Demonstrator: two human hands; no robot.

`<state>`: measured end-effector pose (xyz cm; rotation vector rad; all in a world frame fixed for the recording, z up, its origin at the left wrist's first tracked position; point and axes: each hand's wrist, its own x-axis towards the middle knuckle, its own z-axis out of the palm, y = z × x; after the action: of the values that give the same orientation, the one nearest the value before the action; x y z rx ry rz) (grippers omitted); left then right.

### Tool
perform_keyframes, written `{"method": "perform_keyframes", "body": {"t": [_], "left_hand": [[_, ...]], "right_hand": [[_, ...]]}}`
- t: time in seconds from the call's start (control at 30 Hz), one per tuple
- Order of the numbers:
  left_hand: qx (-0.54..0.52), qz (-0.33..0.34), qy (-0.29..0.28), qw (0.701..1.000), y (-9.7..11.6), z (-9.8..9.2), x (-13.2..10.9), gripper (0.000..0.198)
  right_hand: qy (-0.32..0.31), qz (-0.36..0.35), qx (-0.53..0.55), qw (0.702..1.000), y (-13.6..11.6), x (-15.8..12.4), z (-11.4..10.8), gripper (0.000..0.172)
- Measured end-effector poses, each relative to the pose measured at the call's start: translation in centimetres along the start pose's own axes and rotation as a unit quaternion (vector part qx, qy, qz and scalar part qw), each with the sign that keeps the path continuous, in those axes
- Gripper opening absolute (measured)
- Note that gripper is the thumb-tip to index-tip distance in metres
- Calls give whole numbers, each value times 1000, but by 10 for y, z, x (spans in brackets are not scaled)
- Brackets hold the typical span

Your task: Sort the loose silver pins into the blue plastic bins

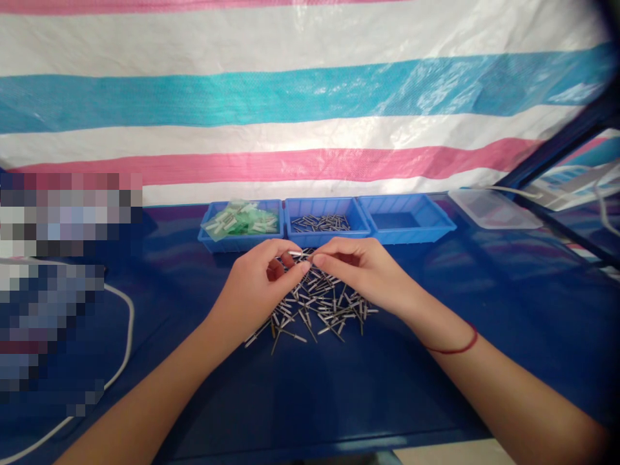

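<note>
A loose pile of small metal rivets [320, 307] lies on the blue table [339, 394] in front of me. Both hands hover over the pile and meet at their fingertips. My left hand [254, 287] is curled and pinches one end of a small metal rivet [296, 254]. My right hand [365, 268] pinches the other end with thumb and forefinger. A red string circles my right wrist.
Three blue trays stand behind the pile: the left tray [241, 242] holds small green bags, the middle tray [321, 234] holds metal rivets, the right tray [407, 223] looks bare. A clear plastic lid [494, 208] lies to the right. A white cable [121, 349] curves at left. A striped tarp hangs behind.
</note>
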<state>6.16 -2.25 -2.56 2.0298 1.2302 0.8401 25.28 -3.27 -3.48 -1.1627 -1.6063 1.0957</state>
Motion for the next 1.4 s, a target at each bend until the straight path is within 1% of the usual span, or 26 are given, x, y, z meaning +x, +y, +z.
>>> {"method": "perform_keyframes", "body": {"t": [0.03, 0.1, 0.2, 0.27, 0.33, 0.4, 0.47, 0.53, 0.57, 0.7, 0.8, 0.9, 1.03, 1.17, 1.23, 1.33, 1.4], "left_hand": [[6, 2, -3, 1000, 1, -1, 0, 28], [27, 8, -4, 1000, 2, -5, 1, 33], [70, 21, 2, 997, 3, -10, 3, 31], [99, 26, 3, 995, 3, -14, 4, 30], [140, 31, -6, 990, 2, -20, 5, 28], [200, 36, -33, 979, -2, -28, 7, 26], [264, 29, -80, 961, -7, -38, 9, 24], [305, -8, -151, 940, -13, -49, 10, 24], [319, -30, -174, 931, -17, -54, 11, 23], [348, -93, -213, 908, -27, -65, 11, 21], [359, -127, -224, 897, -33, -65, 11, 25], [369, -138, -213, 894, -36, -61, 11, 29], [353, -115, -215, 903, -38, -57, 11, 24], [349, -94, -224, 905, -38, -54, 11, 22], [342, -94, -223, 908, -37, -55, 11, 21], [315, -83, -218, 920, -34, -61, 13, 20], [289, -69, -219, 929, -31, -65, 14, 21]], "right_hand": [[28, 16, 23, 999, 0, 1, -4, 19], [119, 46, 89, 988, 1, 5, -16, 20], [260, 64, 185, 945, 5, 12, -41, 21], [314, 78, 219, 921, 9, 16, -57, 24], [332, 90, 229, 910, 12, 18, -67, 27], [327, 87, 222, 915, 12, 18, -69, 28], [310, 77, 204, 925, 11, 17, -65, 25], [289, 71, 185, 937, 9, 16, -58, 21], [278, 67, 177, 942, 7, 15, -54, 19], [239, 60, 138, 959, 5, 12, -39, 18], [212, 62, 88, 971, 5, 10, -31, 21], [181, 48, 18, 982, 5, 7, -25, 25], [137, 37, -42, 989, 2, 5, -18, 28], [115, 35, -74, 990, -2, 4, -15, 28], [110, 35, -89, 989, -3, 4, -14, 28], [107, 28, -107, 988, -4, 4, -13, 28], [90, 16, -119, 989, -3, 3, -11, 27]]}}
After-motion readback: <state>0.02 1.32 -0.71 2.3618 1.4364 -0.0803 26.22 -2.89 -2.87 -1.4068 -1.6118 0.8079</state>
